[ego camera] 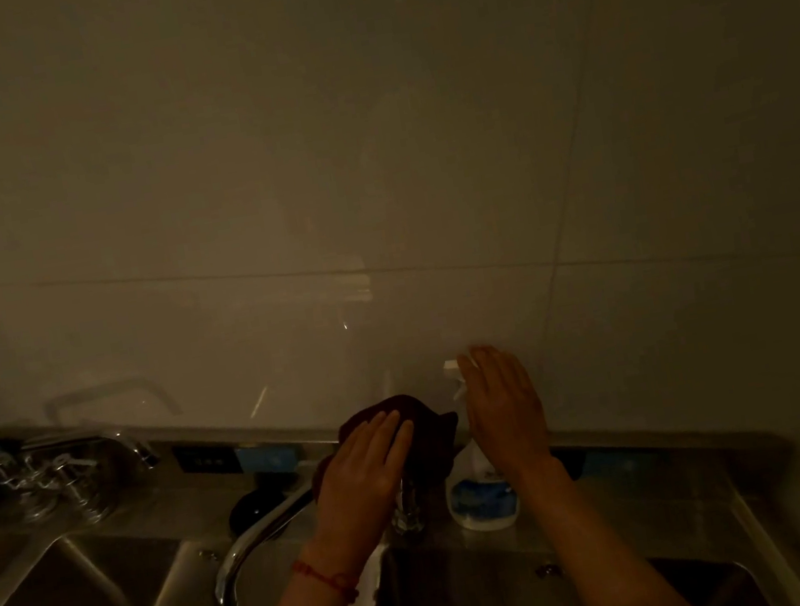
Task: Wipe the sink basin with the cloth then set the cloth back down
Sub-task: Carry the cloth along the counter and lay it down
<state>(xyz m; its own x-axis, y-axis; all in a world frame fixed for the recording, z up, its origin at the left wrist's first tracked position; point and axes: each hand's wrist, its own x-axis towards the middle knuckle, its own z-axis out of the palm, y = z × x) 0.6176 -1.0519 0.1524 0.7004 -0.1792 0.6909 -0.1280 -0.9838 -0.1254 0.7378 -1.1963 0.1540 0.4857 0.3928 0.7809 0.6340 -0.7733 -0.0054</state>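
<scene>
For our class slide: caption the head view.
Left hand rests on dark cloth draped over tap; right hand open by spray bottle.

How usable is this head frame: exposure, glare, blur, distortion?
Head view: heavily underexposed with a brown cast; the dark cloth under the left hand almost melts into shadow; faint reflections streak the wall tiles; right hand fingertips look slightly blurred; wide-angle bending shows along the counter edge.
</scene>
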